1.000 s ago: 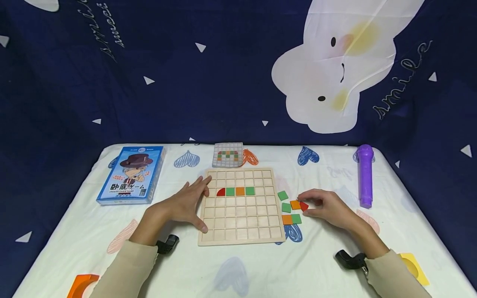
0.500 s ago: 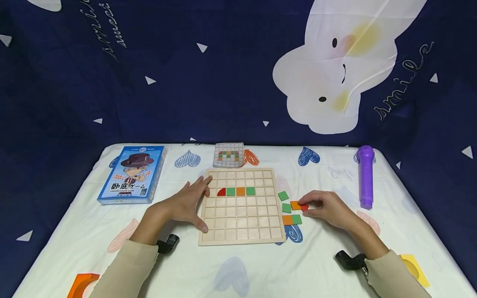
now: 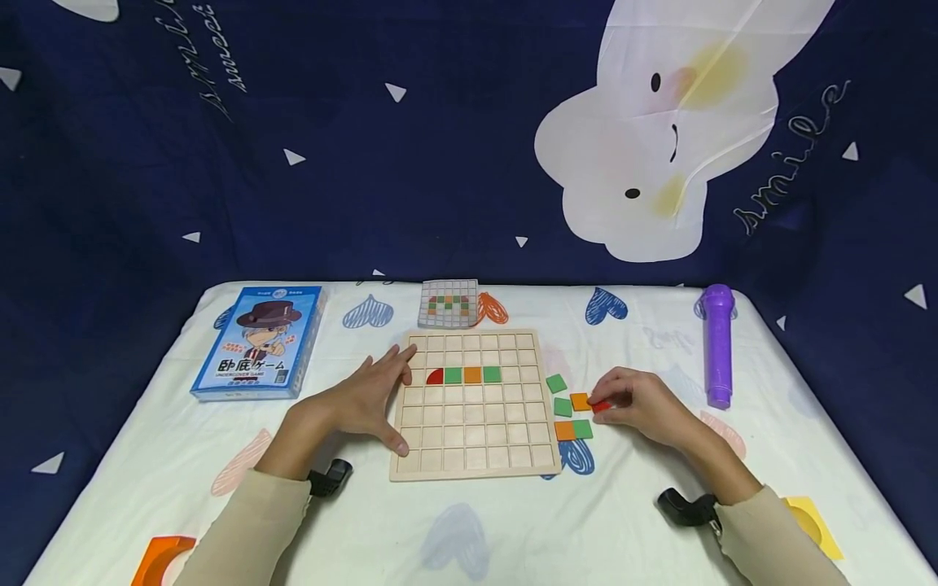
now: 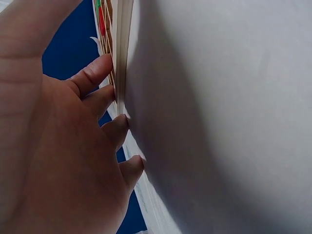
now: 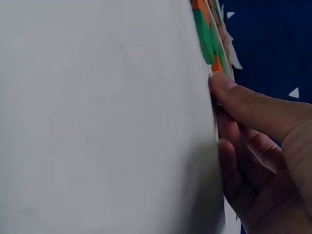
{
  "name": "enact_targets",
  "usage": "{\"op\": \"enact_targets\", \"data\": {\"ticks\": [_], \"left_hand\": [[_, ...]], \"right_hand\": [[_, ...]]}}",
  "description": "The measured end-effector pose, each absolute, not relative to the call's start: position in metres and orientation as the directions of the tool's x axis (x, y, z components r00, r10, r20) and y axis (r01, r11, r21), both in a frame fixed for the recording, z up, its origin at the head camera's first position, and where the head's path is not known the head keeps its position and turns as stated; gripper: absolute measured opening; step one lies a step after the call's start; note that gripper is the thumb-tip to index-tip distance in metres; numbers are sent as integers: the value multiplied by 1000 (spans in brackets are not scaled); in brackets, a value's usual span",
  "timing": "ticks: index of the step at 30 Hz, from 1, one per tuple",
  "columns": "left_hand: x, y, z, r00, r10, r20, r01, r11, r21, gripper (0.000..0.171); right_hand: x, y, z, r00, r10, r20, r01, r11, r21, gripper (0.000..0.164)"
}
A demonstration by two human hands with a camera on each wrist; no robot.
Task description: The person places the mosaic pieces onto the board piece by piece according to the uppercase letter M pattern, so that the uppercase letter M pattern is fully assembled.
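My left hand (image 3: pixel 359 399) rests at the left edge of a wooden grid board (image 3: pixel 485 415), thumb and fingers spread along its rim. In the left wrist view the fingertips touch the board's side. On the board a red quarter-round tile (image 3: pixel 436 377), a green tile (image 3: pixel 453 375), an orange tile (image 3: pixel 472 375) and another green tile (image 3: pixel 492 374) form a row. Right of the board, my right hand (image 3: pixel 645 400) pinches a small red tile (image 3: pixel 600 406) between thumb and fingers, partly hidden by them. Beside it lies a loose orange tile (image 3: pixel 580 401).
Several loose tiles, including a green tile (image 3: pixel 556 383), lie along the board's right side. A pattern card (image 3: pixel 448 304) lies behind the board. A blue game box (image 3: pixel 258 345) is at left, a purple tube (image 3: pixel 720 347) at right. Orange (image 3: pixel 163 557) and yellow blocks (image 3: pixel 815 525) sit near the front.
My right hand has shifted slightly and drawn the red tile a little to the right, away from the orange tile beside it. My left hand stays at the board's edge.
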State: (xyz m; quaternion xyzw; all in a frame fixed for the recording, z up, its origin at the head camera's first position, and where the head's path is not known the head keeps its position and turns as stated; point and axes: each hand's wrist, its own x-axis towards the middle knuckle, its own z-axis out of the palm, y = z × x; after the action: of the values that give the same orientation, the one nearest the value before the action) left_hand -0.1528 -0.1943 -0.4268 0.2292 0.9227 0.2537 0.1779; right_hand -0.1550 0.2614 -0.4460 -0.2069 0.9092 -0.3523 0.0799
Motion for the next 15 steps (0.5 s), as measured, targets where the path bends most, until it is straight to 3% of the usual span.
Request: {"op": "enact_targets", "data": {"ticks": [15], "left_hand": [[-153, -195, -427, -832, 515, -209, 332, 762, 556, 148]], "right_hand": [[-167, 250, -435, -900, -436, 27, -329, 636, -698, 26]]}}
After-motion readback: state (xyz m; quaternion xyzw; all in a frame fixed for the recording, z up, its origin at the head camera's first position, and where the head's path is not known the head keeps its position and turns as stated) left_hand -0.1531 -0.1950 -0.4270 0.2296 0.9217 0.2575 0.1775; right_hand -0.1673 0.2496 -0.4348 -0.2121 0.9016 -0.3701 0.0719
